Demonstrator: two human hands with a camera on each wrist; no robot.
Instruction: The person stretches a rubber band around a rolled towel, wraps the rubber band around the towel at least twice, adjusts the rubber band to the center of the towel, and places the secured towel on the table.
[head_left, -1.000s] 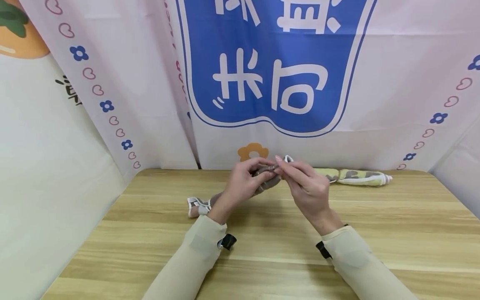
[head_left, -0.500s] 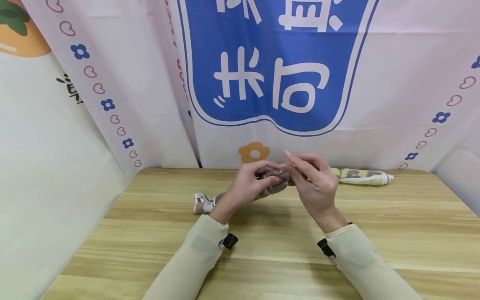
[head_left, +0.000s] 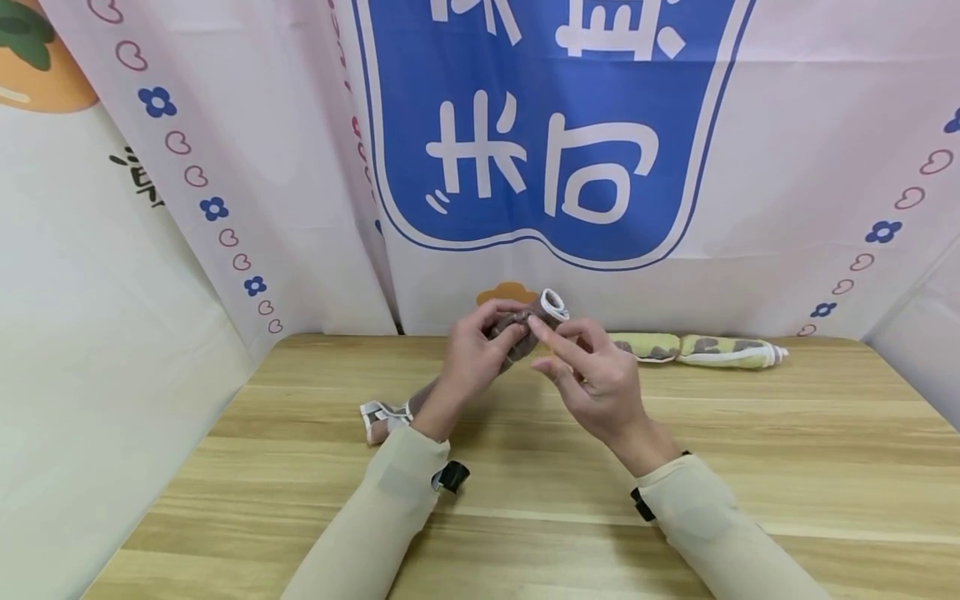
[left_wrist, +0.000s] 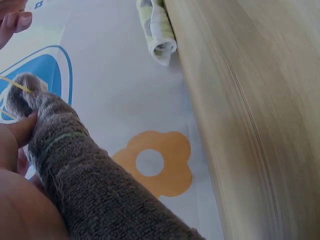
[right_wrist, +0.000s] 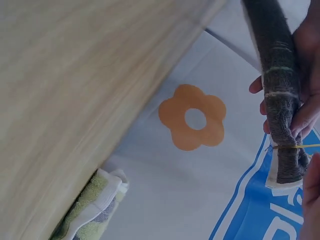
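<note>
A grey-brown rolled towel (head_left: 517, 346) with white-edged ends slants up over the table, its far end raised. My left hand (head_left: 472, 354) grips the roll a little below that end. My right hand (head_left: 600, 379) is close beside it, fingers spread, stretching a thin yellow rubber band. In the right wrist view the rubber band (right_wrist: 300, 146) runs from around the roll's narrowed part toward the right fingers. The left wrist view shows two strands of the rubber band (left_wrist: 17, 85) pulled away from the towel's tip.
A second rolled towel (head_left: 723, 352), yellow-green with grey patches and cinched in the middle, lies along the back edge of the wooden table (head_left: 525, 517). Directly behind the table hangs a printed cloth backdrop (head_left: 787, 192).
The towel's far end swings up and left, its white rim now showing past the hands. My right hand moves right, then back left, with its fingers now spread.
</note>
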